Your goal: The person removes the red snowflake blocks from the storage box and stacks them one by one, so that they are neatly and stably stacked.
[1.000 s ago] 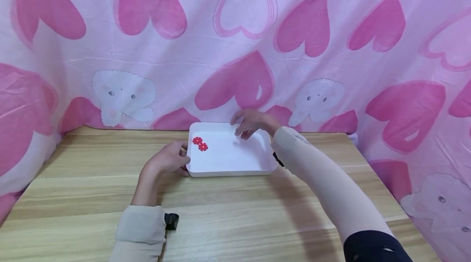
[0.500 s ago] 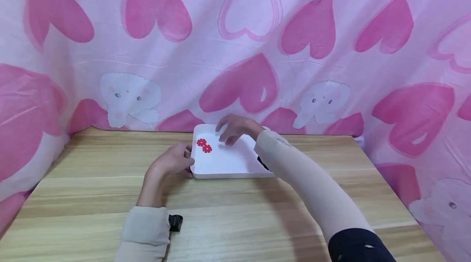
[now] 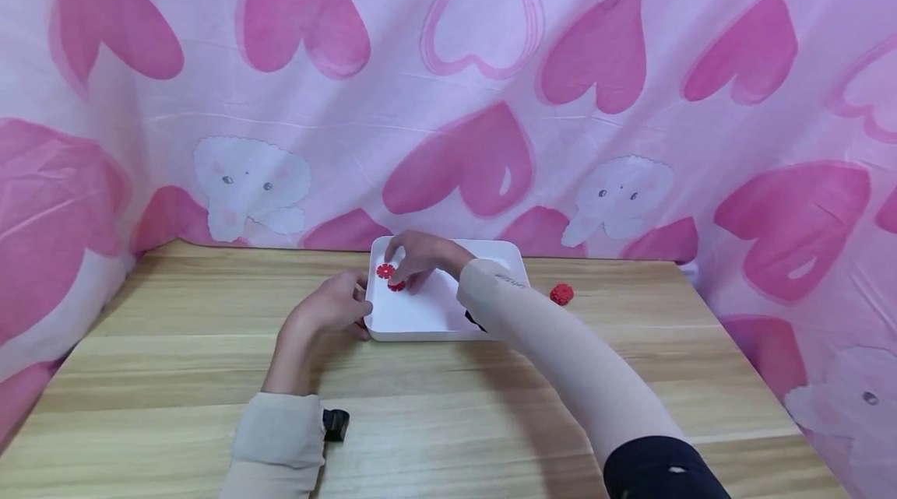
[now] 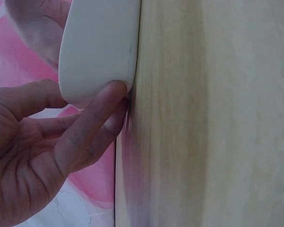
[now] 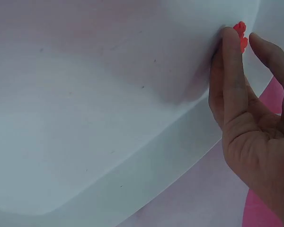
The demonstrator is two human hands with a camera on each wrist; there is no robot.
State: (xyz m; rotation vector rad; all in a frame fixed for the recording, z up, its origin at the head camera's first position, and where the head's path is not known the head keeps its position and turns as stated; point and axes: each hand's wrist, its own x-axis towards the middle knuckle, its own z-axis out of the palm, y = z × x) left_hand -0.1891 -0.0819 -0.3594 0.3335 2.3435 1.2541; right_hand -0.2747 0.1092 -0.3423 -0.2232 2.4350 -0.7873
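Note:
The white tray stands at the back of the wooden table. My left hand grips its left end, thumb at the rim and fingers against the outer wall. Two red snowflake discs, flat and notched, lie near the tray's left side. My right hand is over the tray with its fingertips at these discs; it partly covers the nearer one, while the farther disc shows more fully. In the right wrist view, red discs show between my thumb and fingers, which stand apart.
A small pile of red snowflake discs lies on the table to the right of the tray. A pink curtain with hearts hangs behind the table and along its sides.
My right hand has moved left across the tray to the two discs. The red pile right of the tray has come into view from behind the right arm. My left hand keeps its grip.

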